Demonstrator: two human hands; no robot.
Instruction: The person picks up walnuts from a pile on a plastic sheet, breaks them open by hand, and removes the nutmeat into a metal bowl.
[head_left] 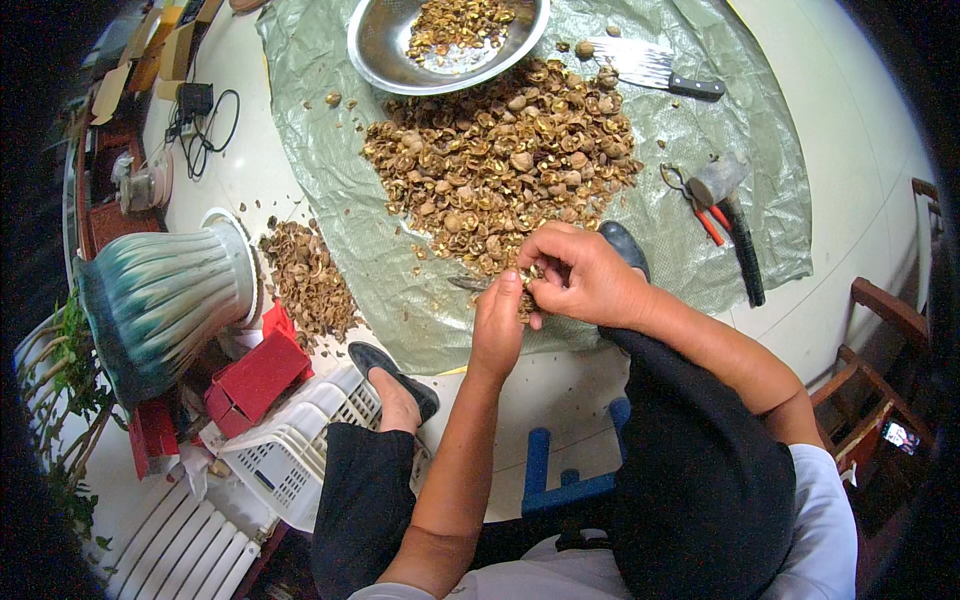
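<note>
My left hand (497, 325) and my right hand (585, 275) meet over the near edge of a heap of cracked walnuts and shells (500, 165). Their closed fingers pinch a piece of cracked walnut (530, 278) with pale kernel showing. A dark, pointed thing (467, 283) sticks out to the left beside my left fingers; I cannot tell whether that hand holds it or it lies behind. Past the heap stands a metal basin (375, 62) with walnut kernels (458, 28) in it. The heap rests on a green woven sheet (715, 130).
Right of the heap lie a cleaver (693, 87), red-handled pliers (708, 222) and a black-handled hammer (742, 250). Shell scraps (308, 280) cover the floor at left, beside a tipped green-white plant pot (170, 300), a red box (258, 380) and a white plastic basket (285, 455).
</note>
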